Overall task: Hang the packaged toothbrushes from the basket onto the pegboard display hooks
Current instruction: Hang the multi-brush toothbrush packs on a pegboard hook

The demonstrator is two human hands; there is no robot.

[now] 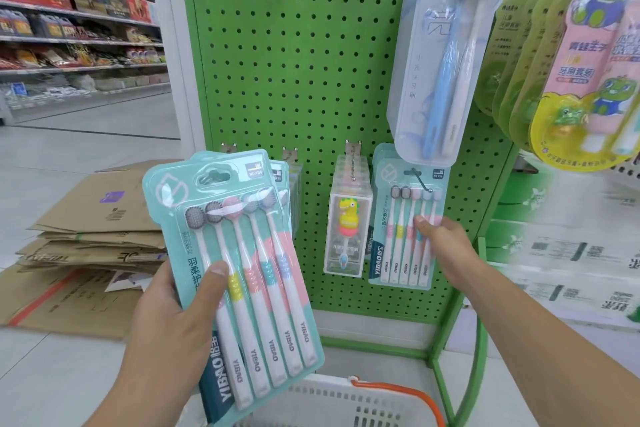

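**Inspection: toothbrush pack being seated on lower-right hook**

At centre right of the frame, the right hand (pixel 441 246) pinches a teal five-brush pack (pixel 407 225) by its right edge, thumb on the front. The pack's hang slot sits around a pegboard hook (pixel 423 184), whose ball tip shows in front of the card. I judge this to be the hanging step, at or near completion for this pack; whether the pack already bears fully on the hook cannot be told.

At lower left, the left hand (pixel 180 315) grips a stack of identical packs (pixel 239 263), thumb across the front card, at least two more cards visible behind it. These await hanging.

The white basket (pixel 332 399), with its orange handle, sits at the bottom edge, directly below the green pegboard (pixel 294 55). Its contents cannot be seen.

Next move, in my judgement: release the hung pack, take the front card from the left-hand stack, and align its slot with the same hook's tip. The dinosaur brush boxes (pixel 348 229) hang just beside, left of the hook, so the approach must stay clear of them.
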